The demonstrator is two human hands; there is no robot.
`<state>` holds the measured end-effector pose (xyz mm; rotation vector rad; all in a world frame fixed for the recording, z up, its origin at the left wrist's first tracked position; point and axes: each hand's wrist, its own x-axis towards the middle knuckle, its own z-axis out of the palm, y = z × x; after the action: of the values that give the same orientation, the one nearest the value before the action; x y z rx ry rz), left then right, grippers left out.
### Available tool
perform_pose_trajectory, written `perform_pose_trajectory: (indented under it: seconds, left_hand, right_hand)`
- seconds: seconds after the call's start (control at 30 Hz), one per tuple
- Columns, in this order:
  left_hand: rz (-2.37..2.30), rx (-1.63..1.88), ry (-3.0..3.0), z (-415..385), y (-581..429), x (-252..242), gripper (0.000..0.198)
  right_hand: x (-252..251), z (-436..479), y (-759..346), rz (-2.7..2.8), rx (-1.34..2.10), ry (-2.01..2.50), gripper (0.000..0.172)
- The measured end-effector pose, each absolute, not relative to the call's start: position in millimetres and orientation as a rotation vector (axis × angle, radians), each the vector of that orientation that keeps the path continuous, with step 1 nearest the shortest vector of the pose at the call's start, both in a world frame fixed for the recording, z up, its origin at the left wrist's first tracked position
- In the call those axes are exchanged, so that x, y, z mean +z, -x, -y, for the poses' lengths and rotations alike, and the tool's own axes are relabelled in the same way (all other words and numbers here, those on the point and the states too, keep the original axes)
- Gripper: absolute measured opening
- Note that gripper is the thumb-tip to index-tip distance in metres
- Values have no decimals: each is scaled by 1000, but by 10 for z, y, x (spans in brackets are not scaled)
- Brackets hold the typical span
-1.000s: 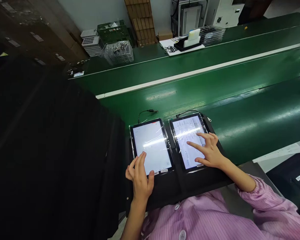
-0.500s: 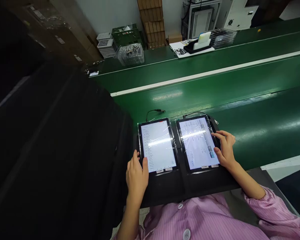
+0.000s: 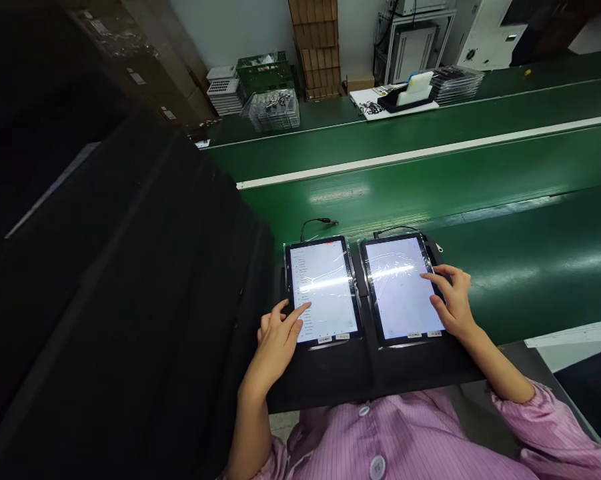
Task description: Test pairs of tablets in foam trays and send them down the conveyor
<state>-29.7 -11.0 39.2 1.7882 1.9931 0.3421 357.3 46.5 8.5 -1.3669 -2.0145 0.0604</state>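
Observation:
Two tablets lie side by side, both with lit screens and clear film over them. My left hand [image 3: 279, 331] is at the lower left of the left tablet [image 3: 325, 280], index finger stretched over a list on its screen. Over the right edge of the right tablet [image 3: 397, 293] is my right hand [image 3: 451, 298], fingers apart and index fingertip at the screen, which is mostly blank. Whether either fingertip touches the glass I cannot tell. Neither hand holds anything. Both tablets rest on a black padded holder [image 3: 325, 373]. A short black cable [image 3: 316, 221] leads from the left tablet's top, another cable [image 3: 397, 229] from the right one's.
A tall black partition [image 3: 145, 300] stands close on the left. Beyond the tablets runs a green surface with a white rail [image 3: 405, 155]. Clear trays [image 3: 275, 110], a green crate [image 3: 265, 73] and a white board [image 3: 370, 107] with small parts are at the back.
My left hand has moved from the left tablet's edge over its screen, index finger now extended. The right tablet's screen has changed from pictures and text to nearly blank. The view has shifted slightly.

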Motion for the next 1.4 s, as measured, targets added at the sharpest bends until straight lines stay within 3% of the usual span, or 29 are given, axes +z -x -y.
perform_pose_trajectory:
  seconds: [0.33,0.43,0.53,0.77,1.17,1.4]
  left_hand:
    - [-2118,653,-1732,68,194,258,67]
    - [-2085,755,-1797,248,227,177,65]
    - [-2097,826,-1895,419,235,108,68]
    - [-1990,811,-2153,622,241,95,78]
    - [-2038,693,-2331,617,236,67,75]
    - [-2028,825,-2233,642,272,34,79]
  right_hand:
    - [162,-454,-3498,2420,-30,1158,44]
    - [147,-460,-3553,2281,-98,1309,41]
    - [140,-453,-3644,1979,-185,1438,53]
    - [165,-438,-3660,1890,-195,1340,58]
    - [135,-409,-3427,2532,-47,1165,49]
    - [59,-466,-3611,2013,122,1466,54]
